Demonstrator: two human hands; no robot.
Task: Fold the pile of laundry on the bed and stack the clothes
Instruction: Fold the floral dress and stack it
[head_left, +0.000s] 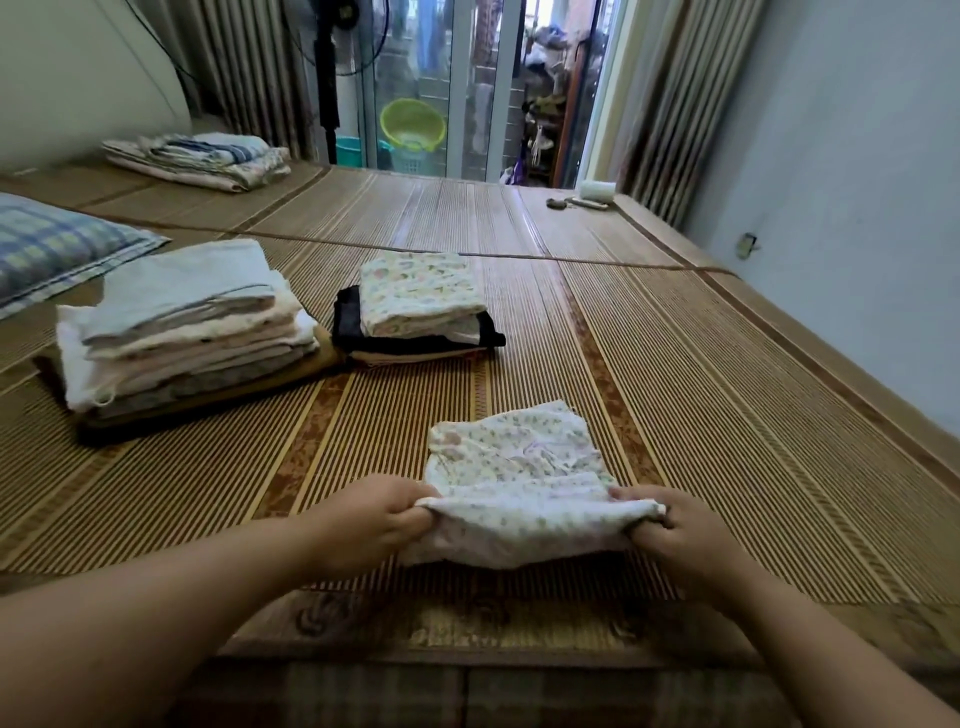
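A small floral cream garment (514, 457) lies on the bamboo mat near the bed's front edge. Its near edge is lifted off the mat and folded over. My left hand (371, 519) pinches the left corner of that edge, and my right hand (675, 535) pinches the right corner. A tall stack of folded pale clothes (182, 332) sits to the left. A shorter stack (415, 306) with a floral piece on top of dark clothes sits in the middle, beyond the garment.
The bamboo mat (727, 364) covers the whole bed. A plaid pillow (52, 249) lies at far left, folded bedding (202, 158) at the back left. A white roll and small items (587, 197) rest at the far right edge. A wall runs along the right.
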